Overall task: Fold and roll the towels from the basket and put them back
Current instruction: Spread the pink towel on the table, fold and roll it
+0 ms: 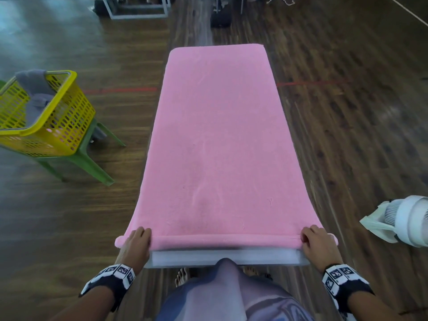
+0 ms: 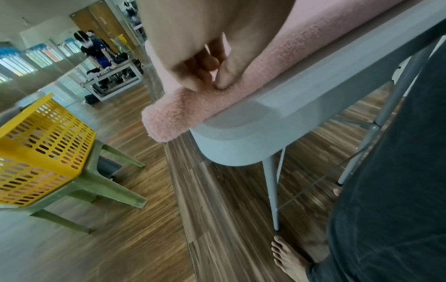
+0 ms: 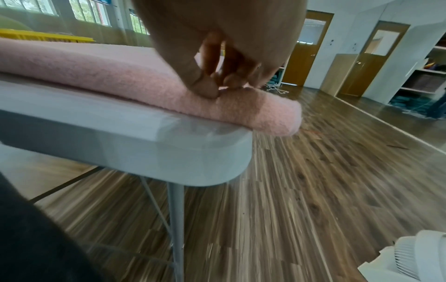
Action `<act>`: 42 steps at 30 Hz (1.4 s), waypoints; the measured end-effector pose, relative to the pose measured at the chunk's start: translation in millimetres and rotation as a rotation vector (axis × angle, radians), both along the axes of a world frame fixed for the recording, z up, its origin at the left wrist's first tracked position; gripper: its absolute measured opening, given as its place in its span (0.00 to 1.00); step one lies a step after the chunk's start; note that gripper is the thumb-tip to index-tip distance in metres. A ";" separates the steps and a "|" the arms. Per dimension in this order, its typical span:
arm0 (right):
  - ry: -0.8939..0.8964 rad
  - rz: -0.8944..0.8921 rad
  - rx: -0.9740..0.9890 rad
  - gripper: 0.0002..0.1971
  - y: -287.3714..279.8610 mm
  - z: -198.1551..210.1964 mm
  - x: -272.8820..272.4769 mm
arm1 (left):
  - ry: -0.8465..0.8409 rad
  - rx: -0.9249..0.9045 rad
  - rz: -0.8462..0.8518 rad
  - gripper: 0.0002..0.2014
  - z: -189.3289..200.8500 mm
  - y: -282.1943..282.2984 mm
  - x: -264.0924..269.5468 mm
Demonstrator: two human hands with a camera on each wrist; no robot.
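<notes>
A long pink towel (image 1: 217, 140) lies flat along the narrow grey table (image 1: 227, 258), covering nearly all of it. Its near end is turned over into a thin roll (image 1: 224, 241) across the table's front edge. My left hand (image 1: 138, 239) pinches the roll's left end (image 2: 169, 122), thumb and curled fingers on the fabric. My right hand (image 1: 313, 239) pinches the roll's right end (image 3: 272, 114) the same way. The yellow basket (image 1: 58, 117) stands at the left on a green stool (image 1: 88, 158), with grey towels (image 1: 34, 89) in it and over its rim.
A white fan (image 1: 403, 221) sits on the wooden floor at the right, close to my right arm. My bare feet (image 1: 185, 274) stand under the table's near edge. Metal frames and other tables stand far back in the room.
</notes>
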State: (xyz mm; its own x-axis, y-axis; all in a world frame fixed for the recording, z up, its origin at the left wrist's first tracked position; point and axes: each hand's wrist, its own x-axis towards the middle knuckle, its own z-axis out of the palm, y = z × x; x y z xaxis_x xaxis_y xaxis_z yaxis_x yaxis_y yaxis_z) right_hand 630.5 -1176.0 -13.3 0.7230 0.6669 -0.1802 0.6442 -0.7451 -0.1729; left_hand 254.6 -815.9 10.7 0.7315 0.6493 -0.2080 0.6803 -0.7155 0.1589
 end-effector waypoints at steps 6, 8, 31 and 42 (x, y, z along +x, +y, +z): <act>0.120 0.039 0.018 0.17 -2.4 1.4 3.8 | -0.044 0.035 0.017 0.25 -10.4 -10.7 -9.7; 0.111 0.033 0.044 0.15 -0.2 3.9 8.2 | -0.053 0.023 0.021 0.28 -14.5 -4.3 -13.0; 0.011 0.043 0.076 0.18 23.5 -1.4 23.2 | 0.034 0.003 0.047 0.18 -2.1 17.7 30.8; -0.022 -0.046 0.026 0.08 57.2 15.9 46.3 | 0.031 -0.021 0.075 0.11 11.3 51.6 58.4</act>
